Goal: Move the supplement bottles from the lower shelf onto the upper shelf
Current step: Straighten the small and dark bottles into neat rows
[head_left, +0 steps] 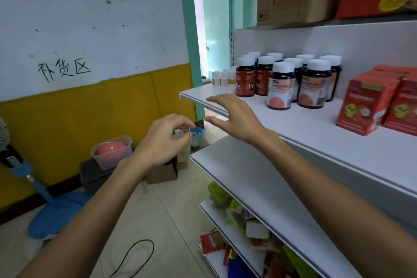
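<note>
The task is judged all but done: the supplement bottles (281, 88) are grouped near the left end of the upper shelf (304, 133), none is seen on the lower shelf (248, 187), and nothing is held in the spread right hand (232, 117) or the loosely curled left hand (164, 140).

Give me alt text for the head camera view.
Two bare hands are raised before white shelving: the right hand open by the front edge of the upper shelf, the left hand curled lower down. Dark, white-capped supplement bottles stand on that shelf beside red boxes.
</note>
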Available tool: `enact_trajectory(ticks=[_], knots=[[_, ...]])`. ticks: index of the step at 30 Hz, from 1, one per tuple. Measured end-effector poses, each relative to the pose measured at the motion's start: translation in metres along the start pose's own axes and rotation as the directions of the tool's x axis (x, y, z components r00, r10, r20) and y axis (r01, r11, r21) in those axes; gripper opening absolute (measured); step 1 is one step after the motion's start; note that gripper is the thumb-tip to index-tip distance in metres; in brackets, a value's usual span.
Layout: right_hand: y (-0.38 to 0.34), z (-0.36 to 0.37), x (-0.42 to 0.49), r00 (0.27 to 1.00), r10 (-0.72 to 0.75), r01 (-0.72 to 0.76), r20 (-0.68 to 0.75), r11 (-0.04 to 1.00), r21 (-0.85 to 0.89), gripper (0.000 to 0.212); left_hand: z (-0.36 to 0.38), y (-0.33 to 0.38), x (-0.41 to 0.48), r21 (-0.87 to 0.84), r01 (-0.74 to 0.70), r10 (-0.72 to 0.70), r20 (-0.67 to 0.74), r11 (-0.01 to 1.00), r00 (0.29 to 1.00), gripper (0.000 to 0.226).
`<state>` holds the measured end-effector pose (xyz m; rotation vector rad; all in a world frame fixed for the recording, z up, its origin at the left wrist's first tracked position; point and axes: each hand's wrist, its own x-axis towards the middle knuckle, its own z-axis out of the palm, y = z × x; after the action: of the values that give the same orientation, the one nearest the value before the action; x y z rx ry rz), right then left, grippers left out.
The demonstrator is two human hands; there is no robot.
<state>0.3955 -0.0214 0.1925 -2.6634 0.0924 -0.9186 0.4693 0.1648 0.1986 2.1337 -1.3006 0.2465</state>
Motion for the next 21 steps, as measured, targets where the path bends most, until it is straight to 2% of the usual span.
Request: enact_trajectory(ticks=[4,9,12,17,21], knots=[[0.034,0.011,0.086,0.998,0.049,-0.050,-0.033,0.999,-0.012,0.051,-0.003,-0.033,0.073,0.032,-0.047,0.045,0.045,0.998,0.998,0.018],[0.051,0.033,0.163,0.999,0.002,-0.004,-0.042,0.999,-0.043,0.055,0.003,-0.079,0.147,0.035,-0.095,0.097,-0.052,0.995,0.994,0.022],[0.064,0.024,0.187,1.000,-0.007,0.007,0.004,0.989,-0.151,0.056,0.019,-0.096,0.188,-0.031,-0.154,0.153,-0.049,0.988,0.987,0.021],[0.103,0.020,0.198,0.989,0.102,-0.121,-0.106,0.975,-0.188,0.049,0.053,-0.124,0.264,-0.132,-0.271,0.268,-0.045,0.953,0.962,0.020],[0.118,0.026,0.210,0.974,0.152,-0.191,-0.166,0.948,-0.255,0.054,0.084,-0.145,0.324,-0.185,-0.358,0.370,0.039,0.915,0.928,0.035]])
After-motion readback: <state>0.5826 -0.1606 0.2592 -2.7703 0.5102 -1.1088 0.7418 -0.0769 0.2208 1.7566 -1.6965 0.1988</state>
